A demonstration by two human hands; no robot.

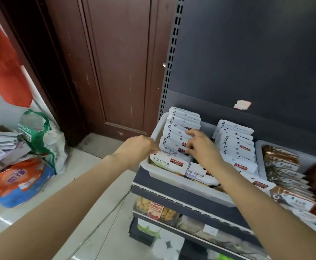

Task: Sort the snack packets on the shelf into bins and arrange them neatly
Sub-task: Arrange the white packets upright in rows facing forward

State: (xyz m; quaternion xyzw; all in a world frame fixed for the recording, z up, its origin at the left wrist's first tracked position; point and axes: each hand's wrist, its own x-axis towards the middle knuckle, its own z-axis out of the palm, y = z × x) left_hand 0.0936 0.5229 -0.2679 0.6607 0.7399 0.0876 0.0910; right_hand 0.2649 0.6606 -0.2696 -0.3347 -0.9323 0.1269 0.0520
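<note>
Head view, looking down at a shop shelf. Your left hand is at the near left corner of a white bin, fingers curled down onto the packets there; they're hidden behind a packet top, so can't tell if it's grasping anything. Your right hand is inside the same bin, fingers curled & pinching the top edge of a white snack packet in the left row. That row stands upright, packed front to back w/ more white packets. A 2nd row of white packets stands to the right in the same bin. Two packets w/ printed labels lean at the front. Next bin over, right side: brown packets. Lower shelves hold other snacks. Left, on the floor: bags beside a brown door.
</note>
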